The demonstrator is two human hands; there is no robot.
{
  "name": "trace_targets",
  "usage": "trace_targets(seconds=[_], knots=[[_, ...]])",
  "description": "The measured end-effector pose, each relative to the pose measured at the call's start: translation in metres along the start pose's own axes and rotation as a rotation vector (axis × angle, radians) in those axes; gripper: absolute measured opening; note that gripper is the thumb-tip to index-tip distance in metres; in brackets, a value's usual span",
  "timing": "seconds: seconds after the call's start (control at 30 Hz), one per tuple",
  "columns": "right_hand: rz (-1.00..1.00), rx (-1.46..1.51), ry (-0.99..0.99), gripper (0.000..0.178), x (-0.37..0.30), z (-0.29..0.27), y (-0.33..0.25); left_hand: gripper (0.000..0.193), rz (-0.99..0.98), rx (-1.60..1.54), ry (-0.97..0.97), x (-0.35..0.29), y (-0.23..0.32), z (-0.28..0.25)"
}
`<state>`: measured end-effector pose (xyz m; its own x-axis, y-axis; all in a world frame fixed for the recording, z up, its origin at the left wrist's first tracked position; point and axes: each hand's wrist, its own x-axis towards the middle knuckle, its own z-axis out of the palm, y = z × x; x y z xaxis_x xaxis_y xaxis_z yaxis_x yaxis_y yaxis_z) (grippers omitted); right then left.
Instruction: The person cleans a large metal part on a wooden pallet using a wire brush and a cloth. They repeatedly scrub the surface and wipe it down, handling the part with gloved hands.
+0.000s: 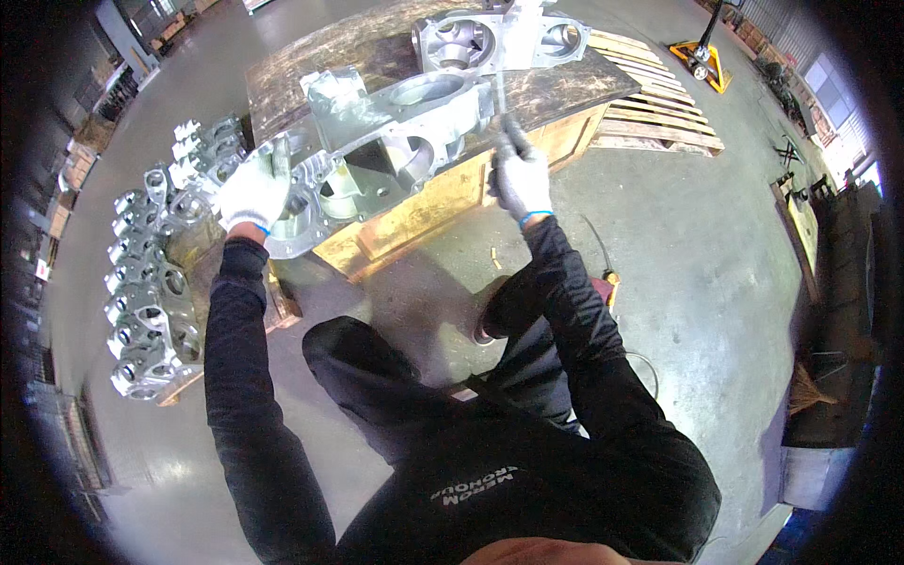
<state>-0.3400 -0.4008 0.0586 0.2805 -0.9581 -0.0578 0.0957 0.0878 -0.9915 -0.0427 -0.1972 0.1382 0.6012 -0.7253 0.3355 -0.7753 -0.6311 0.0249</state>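
Observation:
A large silvery metal casting with round openings lies across the near edge of a dark-topped wooden crate. My left hand, in a white glove, grips the casting's left end. My right hand, in a white glove with dark grey fingertips, is closed around a thin grey rod-like tool. That tool points up and away, just beside the casting's right end; its exact kind is blurred. A second metal casting stands farther back on the crate.
Several smaller metal castings stand in rows on a low pallet at the left. A slatted wooden pallet lies beyond the crate, near a yellow pallet jack. A thin hose lies on the grey floor to my right.

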Motion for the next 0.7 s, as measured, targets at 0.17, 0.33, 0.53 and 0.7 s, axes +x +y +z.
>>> trace_targets(seconds=[0.17,0.33,0.53,0.7], knots=[[-0.168,0.239,-0.108,0.044,0.019,0.021,-0.003,0.053,0.005,-0.007,0.064,0.001,-0.005,0.010],[-0.189,0.135,0.037,0.049,-0.007,0.014,0.052,0.051,0.010,0.007,0.129,0.005,-0.009,0.019],[0.061,0.259,-0.040,0.055,-0.017,-0.009,0.064,0.058,0.004,0.001,0.020,0.005,-0.007,0.012],[0.067,0.255,-0.066,0.055,0.004,0.007,0.038,0.065,-0.065,0.052,-0.048,0.006,-0.003,0.007]])
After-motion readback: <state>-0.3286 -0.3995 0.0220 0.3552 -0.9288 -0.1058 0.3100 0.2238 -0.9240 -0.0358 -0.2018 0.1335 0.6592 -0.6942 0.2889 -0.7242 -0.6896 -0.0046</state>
